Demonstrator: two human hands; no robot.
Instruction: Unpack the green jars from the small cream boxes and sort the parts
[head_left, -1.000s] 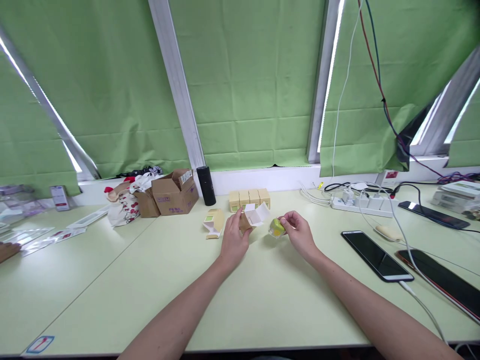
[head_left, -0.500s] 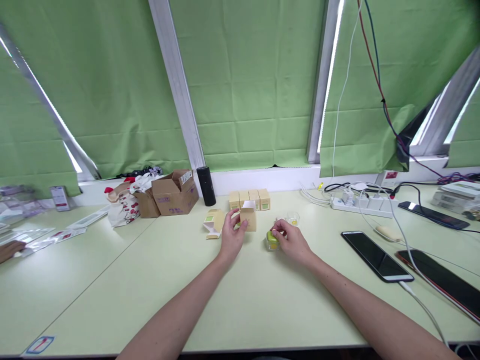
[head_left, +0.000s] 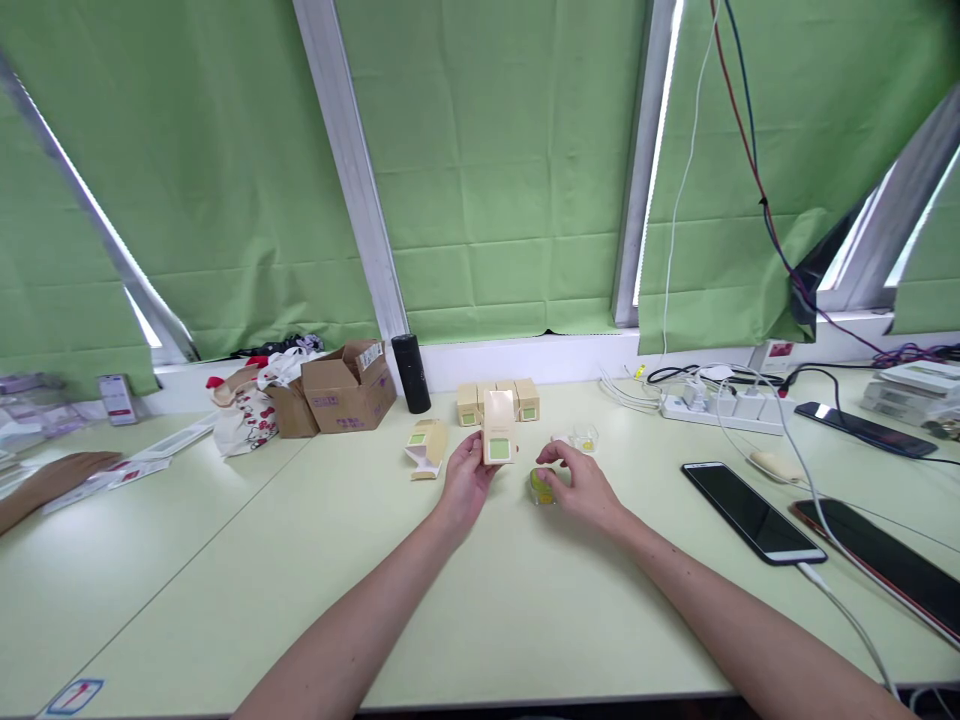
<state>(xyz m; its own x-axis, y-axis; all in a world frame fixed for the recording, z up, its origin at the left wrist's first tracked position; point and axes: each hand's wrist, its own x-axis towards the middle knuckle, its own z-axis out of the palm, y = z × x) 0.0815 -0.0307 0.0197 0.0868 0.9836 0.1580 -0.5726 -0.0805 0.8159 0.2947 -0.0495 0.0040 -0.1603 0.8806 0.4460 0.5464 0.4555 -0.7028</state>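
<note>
My left hand (head_left: 466,480) grips a small tan cardboard box (head_left: 499,415), tilted so that a green label and a raised top flap face me. Just right of it, on the table, stands a small clear jar with a green lid (head_left: 540,487). Over the jar my right hand (head_left: 579,487) is bent, thumb at the lid and index finger lifted apart from it. Behind that hand lies a small clear container (head_left: 585,438) with something yellow in it. An opened tan carton (head_left: 426,448) lies left of my left hand.
Several closed tan boxes (head_left: 529,400) line the back, near a black cylinder (head_left: 411,373) and a brown carton (head_left: 349,388). Phones (head_left: 754,512), cables and a power strip (head_left: 724,408) occupy the right. Another person's hand (head_left: 79,468) rests among papers at far left.
The box in my left hand has turned, bringing its green label into view. My right index finger has lifted off the jar's lid. The other person's hand has reached farther in.
</note>
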